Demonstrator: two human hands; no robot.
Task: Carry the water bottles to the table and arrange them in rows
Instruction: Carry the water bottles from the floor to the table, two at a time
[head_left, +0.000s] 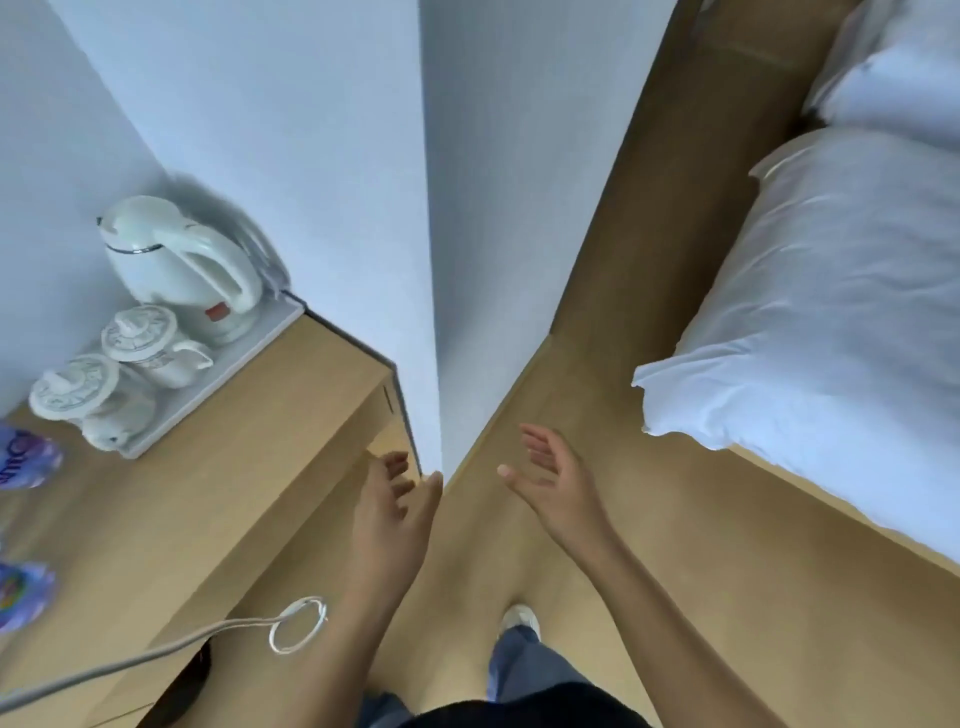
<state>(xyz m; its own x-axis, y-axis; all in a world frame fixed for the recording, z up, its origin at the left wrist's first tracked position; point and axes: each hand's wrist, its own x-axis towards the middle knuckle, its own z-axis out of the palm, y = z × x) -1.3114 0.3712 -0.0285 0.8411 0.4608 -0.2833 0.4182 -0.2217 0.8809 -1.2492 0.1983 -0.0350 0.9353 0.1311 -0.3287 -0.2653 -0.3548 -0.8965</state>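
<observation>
Two water bottles with purple labels sit at the far left edge of the wooden table (218, 499), one further back (26, 460) and one nearer (23, 597); both are cut off by the frame. My left hand (392, 512) hangs open beside the table's right edge, holding nothing. My right hand (553, 480) is open too, palm turned left, over the wooden floor between the table and the bed. Both hands are well to the right of the bottles.
A white tray (171, 415) at the table's back holds a white kettle (182, 265) and two lidded cups (140, 338). A grey cable with a loop (296, 623) lies on the table front. A white wall corner (428, 260) juts ahead. A bed with white linen (831, 312) stands at right.
</observation>
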